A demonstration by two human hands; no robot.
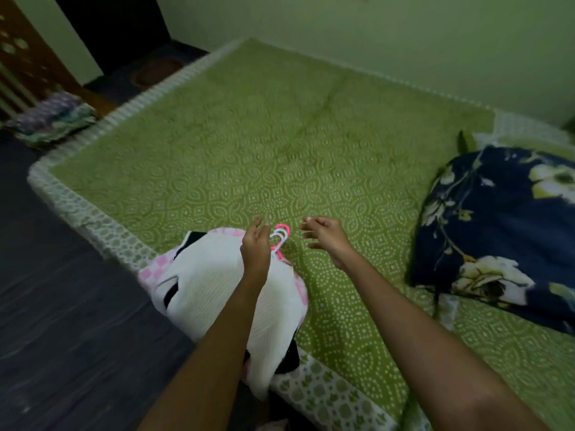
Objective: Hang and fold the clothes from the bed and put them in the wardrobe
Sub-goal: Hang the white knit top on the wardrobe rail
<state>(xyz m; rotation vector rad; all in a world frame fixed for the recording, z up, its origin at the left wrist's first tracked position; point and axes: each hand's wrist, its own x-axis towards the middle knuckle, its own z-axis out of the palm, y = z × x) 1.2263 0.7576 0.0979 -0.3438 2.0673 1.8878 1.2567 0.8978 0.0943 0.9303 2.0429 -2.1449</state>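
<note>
counts: two hands, one stack of clothes, hanger hooks in two colours (one pink, the white ones too blurred to count), one pillow, one bundle of cloth on the floor.

left hand (255, 247): fingers straight and loose, slightly apart, gripping nothing that we can make out. the hanger hooks (281, 237) show just right of its fingers, very close; we cannot tell if they touch.

right hand (326, 241): fingers spread and loosely bent above the bedcover, holding nothing. it is apart from the hooks, which lie between the two sets of fingertips, nearer the left.

stack of clothes (211, 284): under and behind the left fingers and wrist. a white ribbed knit with black patches lies on top, with a pink checked piece showing at its edges. it sits at the near left corner of the bed (280, 144), its lower end hanging over the edge. its long axis runs from our body out toward the left fingertips, and the hooks point onward, away from us.

surface: green bedcover with a white dotted pattern and a pale printed border.

room: pale green wall (389, 42) beyond the bed. the navy floral pillow (504, 231) is well right of the right fingers. the dark floor (62, 306) is on the left, and the folded cloth bundle (53, 119) lies on it, far beyond the left fingers.
</note>
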